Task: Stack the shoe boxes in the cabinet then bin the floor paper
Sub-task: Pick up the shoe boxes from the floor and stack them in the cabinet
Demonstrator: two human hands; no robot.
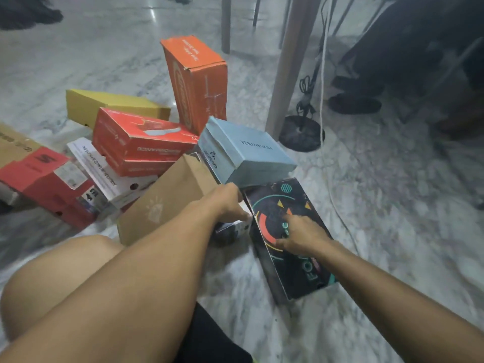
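At lower centre the right hand [301,235] lies flat-fingered on the black patterned shoe box [285,247] while the left hand [227,203] grips its near edge, seemingly gathering boxes, so lifting it comes next.

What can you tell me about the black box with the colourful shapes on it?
The black shoe box looks like cardboard, with teal and orange curves, small triangles and teal letters on its closed lid. It lies flat on the marble floor. The right hand rests spread on the lid. The left hand is at its near-left edge. The pale blue box sits just behind it.
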